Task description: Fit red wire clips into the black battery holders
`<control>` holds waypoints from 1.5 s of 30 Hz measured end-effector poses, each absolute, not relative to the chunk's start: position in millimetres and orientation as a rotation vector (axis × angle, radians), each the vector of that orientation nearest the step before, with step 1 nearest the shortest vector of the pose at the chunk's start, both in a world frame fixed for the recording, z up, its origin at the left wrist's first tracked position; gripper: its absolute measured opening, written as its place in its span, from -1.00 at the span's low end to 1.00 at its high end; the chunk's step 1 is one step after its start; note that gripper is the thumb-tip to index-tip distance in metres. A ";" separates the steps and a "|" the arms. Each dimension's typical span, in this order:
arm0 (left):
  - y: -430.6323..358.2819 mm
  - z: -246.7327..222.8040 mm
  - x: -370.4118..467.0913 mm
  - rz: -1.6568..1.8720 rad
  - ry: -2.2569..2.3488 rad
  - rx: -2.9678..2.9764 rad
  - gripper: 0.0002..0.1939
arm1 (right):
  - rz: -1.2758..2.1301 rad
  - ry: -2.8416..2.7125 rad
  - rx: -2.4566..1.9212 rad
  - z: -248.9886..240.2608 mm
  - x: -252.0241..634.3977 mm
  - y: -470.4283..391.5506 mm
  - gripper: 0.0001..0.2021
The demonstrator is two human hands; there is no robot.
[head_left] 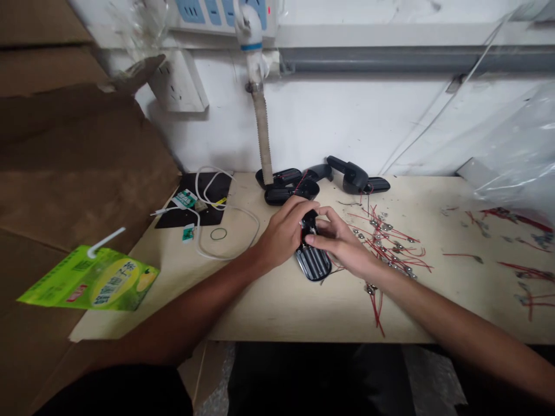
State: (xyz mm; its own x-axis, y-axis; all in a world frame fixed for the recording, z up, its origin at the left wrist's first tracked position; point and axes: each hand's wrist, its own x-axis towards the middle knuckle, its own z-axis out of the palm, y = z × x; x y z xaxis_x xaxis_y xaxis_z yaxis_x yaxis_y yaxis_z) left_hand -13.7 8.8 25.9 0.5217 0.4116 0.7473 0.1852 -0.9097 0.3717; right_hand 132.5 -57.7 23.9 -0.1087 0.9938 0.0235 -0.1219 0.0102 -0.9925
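Note:
A black ribbed plastic housing [314, 264] lies on the table between my hands, its rounded ribbed end towards me. My left hand [286, 228] is curled round its left side and upper end. From the right, my right hand [340, 240] closes on it, the thumb pressed onto its middle and the fingers bent at the far end. The fingers hide the upper part of the housing, and any small part under them cannot be made out. Close to my right hand lies a heap of red wires with small metal contacts [384, 237].
More black housings [290, 193] lie by the wall, beneath a hanging corrugated hose [262, 133]. A white cable [225, 254] and a black mat [208, 199] are on the left, near a green drink pouch [117, 280]. Further red wires [524, 271] lie at the right.

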 end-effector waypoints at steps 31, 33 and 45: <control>7.0 32.3 -17.2 1.321 0.456 2.450 -0.43 | 1.272 -1.331 -1.149 21.7 123.4 -63.5 -0.72; 7.9 36.7 -18.1 1.269 0.402 2.438 -0.48 | 1.241 -1.362 -1.132 21.8 124.0 -63.3 -0.74; 38.2 42.3 -30.7 1.177 0.323 2.256 -0.68 | 1.390 -1.426 -1.183 35.7 147.8 -68.1 -0.76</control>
State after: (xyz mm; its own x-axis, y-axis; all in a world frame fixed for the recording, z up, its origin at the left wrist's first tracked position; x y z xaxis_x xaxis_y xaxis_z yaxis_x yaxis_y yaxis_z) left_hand -30.7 38.2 42.3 0.5835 0.4539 0.6735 -0.0468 -0.8091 0.5858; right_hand 147.8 -68.1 35.7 -0.2404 0.9687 -0.0622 0.0869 -0.0424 -0.9953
